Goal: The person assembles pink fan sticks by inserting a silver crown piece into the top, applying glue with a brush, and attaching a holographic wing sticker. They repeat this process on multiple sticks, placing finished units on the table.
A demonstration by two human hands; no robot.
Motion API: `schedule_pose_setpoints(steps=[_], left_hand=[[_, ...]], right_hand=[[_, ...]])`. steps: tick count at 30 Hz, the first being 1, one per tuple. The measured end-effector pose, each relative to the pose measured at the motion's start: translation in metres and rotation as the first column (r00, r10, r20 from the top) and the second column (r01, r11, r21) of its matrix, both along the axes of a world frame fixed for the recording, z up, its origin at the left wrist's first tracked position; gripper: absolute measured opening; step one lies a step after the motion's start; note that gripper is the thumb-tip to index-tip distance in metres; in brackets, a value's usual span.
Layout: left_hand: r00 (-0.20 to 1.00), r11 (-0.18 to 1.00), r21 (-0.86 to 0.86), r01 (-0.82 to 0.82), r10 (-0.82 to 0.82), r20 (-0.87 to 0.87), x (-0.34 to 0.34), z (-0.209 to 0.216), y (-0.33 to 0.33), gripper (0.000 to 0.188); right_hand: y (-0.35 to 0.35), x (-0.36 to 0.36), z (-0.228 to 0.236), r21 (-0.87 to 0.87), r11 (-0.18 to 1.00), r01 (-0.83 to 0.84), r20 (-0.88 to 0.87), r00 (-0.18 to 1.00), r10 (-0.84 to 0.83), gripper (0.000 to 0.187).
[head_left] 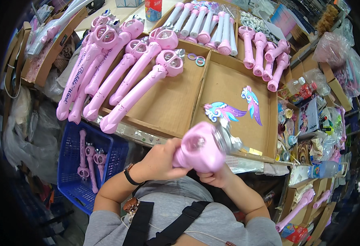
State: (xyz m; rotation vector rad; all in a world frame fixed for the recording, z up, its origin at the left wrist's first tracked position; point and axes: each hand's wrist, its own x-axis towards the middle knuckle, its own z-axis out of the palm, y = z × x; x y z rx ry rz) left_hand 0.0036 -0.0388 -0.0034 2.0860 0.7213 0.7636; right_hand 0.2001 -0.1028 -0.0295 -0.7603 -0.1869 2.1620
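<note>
holding a pink toy wand (200, 149) close to the chest, just below the near edge of the cardboard tray (167, 108), its round head blurred and its silver tip pointing right. left hand (163, 160) wrapping around the wand's left side, fingers curled shut on it, a dark band sitting on the wrist. right hand (217, 177) cupping the wand from beneath, fingers closed against its underside. lying flat on the tray just beyond the wand, two wing-shaped stickers (233, 108) in blue, pink and purple, side by side. resting slantwise across the tray's left half, a row of finished pink wands (126, 78), heads up and handles hanging over the near rim. lying near the tray's divider, small coloured rings (196, 59). standing farther back, a bundle of white and pink handles (206, 24), and to their right more loose pink handles (264, 55). sitting at lower left, a blue crate (71, 164) holding a few more wands. crowding the right side, bottles and small packets (311, 119), too jumbled for telling apart.
</note>
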Motion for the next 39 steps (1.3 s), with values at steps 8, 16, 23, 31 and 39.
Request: schedule_pose_setpoints(steps=[8, 16, 23, 31, 39], left_hand=[[0.994, 0.993, -0.038, -0.111, 0.110, -0.006, 0.004, -0.002, -0.005, 0.059], [0.993, 0.995, -0.031, 0.092, -0.089, 0.071, -0.006, 0.000, 0.002, 0.057], [0.967, 0.969, 0.067, 0.238, -0.231, -0.106, -0.005, -0.006, 0.005, 0.057], [0.903, 0.909, 0.029, 0.415, -0.415, 0.110, -0.010, -0.014, 0.014, 0.065], [0.978, 0.989, -0.022, 0.149, -0.144, 0.149, -0.004, -0.028, 0.003, 0.069]], right_hand=[[0.003, -0.002, -0.013, 0.523, 0.538, -0.662, 0.780, 0.117, -0.615, 0.034], [-0.025, -0.006, -0.026, 0.546, 0.687, -0.481, 0.817, 0.489, -0.307, 0.055], [-0.021, -0.003, -0.038, 0.592, 0.655, -0.469, 0.727, 0.662, -0.183, 0.043], [-0.047, 0.000, -0.039, 0.083, 0.987, -0.134, -0.139, 0.980, 0.145, 0.041], [-0.025, 0.002, -0.018, 0.510, 0.841, -0.182, 0.599, 0.777, -0.196, 0.034]])
